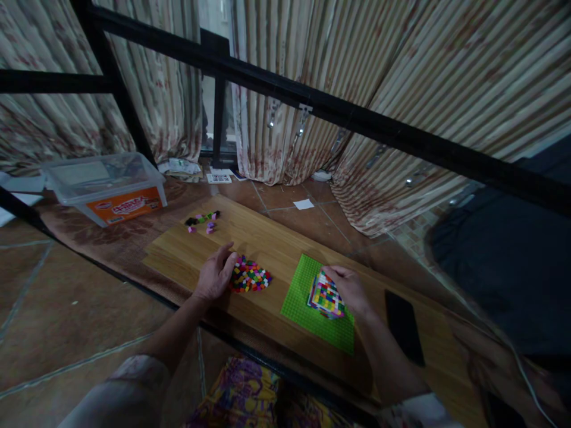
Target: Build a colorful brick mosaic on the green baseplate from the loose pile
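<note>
My left hand (pixel 216 274) rests on the wooden board at the left edge of a pile of small multicoloured toy bricks (pixel 252 276). Its fingers are stretched out and apart, with the thumb by the bricks. On a green studded baseplate (pixel 297 297) stands a block built of many coloured bricks (pixel 328 294). My right hand (pixel 350 289) is at the far right top edge of that block, thumb and fingertips pinched together. Whatever lies between those fingertips is hidden or too small to make out.
Several dark, green and pink pieces (pixel 203 221) lie at the board's (pixel 250 223) far left end. A black phone-like slab (pixel 404 327) lies right of the baseplate. Beyond are a clear plastic box (pixel 107 184) with an orange label and a black metal rail (pixel 348 116) before curtains.
</note>
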Demonstrator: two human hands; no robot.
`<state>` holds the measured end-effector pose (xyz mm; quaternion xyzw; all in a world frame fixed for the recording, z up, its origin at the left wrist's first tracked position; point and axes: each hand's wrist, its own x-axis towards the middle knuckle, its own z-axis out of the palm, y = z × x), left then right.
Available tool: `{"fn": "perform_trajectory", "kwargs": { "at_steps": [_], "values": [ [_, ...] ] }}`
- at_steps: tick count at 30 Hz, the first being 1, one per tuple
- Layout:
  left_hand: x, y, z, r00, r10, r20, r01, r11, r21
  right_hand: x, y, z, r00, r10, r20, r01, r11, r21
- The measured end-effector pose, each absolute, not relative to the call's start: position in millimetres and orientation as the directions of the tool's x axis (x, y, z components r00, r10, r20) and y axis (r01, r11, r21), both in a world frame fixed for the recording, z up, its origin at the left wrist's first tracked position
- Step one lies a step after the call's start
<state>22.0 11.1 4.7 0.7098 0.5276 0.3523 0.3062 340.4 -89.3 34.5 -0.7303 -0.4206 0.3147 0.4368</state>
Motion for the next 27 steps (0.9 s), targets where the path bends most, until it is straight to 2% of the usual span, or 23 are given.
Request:
{"fn": "perform_trajectory", "kwargs": {
  "at_steps": [8,13,19,23,25,27],
  "values": [
    [21,11,7,0.193,0.963,0.188,0.541,-0.264,0.799,335,-90,29,0.496,0.868,-0.034,0.340,-0.230,-0.912],
    [21,11,7,0.203,0.960,0.191,0.515,-0.271,0.813,333,-88,28,0.551,0.834,-0.020,0.232,-0.176,-0.956],
    [16,14,5,0.269,0.938,0.220,0.519,-0.334,0.787,337,-99,36,0.748,0.661,0.068,0.069,0.024,-0.997],
    [17,18,7,0.317,0.923,0.217,0.499,-0.357,0.790,317,-136,49,0.837,0.524,0.158,0.141,0.073,-0.987],
    [19,16,8,0.326,0.918,0.227,0.491,-0.370,0.789,293,-155,57,0.800,0.562,0.211,0.223,0.048,-0.974],
    [20,14,9,0.328,0.919,0.221,0.499,-0.367,0.785,264,-167,62,0.674,0.682,0.282,0.335,0.058,-0.940]
  ]
}}
